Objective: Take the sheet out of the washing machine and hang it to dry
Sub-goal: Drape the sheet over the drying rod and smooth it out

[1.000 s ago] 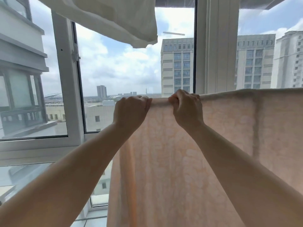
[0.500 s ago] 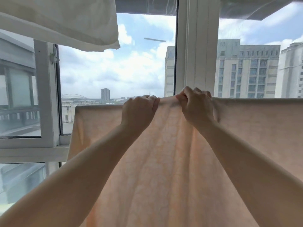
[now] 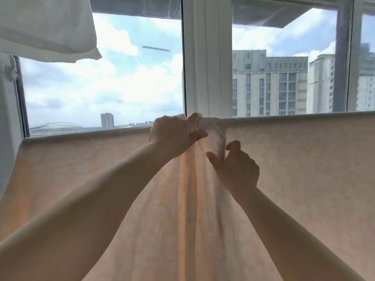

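While the peach-coloured sheet hangs spread across the lower half of the frame, its top edge runs from the lower left of the window to the right border, draped over a support that the cloth hides. Near the middle of that edge the fabric is bunched into a pale knot with long folds falling straight down from it. The left hand sits at the centre of the frame, its fingers curled over the top edge and gripping the gathered cloth. The right hand is lower and just to the right of it, below the knot; its thumb and forefinger are curled toward each other on a fold of the sheet, though whether they truly pinch it cannot be told. Both bare forearms reach up from the bottom corners. In the upper left a white cloth hangs down into view. Behind the sheet a white window frame stands upright at the centre, with cloudy sky to its left and tall pale apartment buildings to its right.
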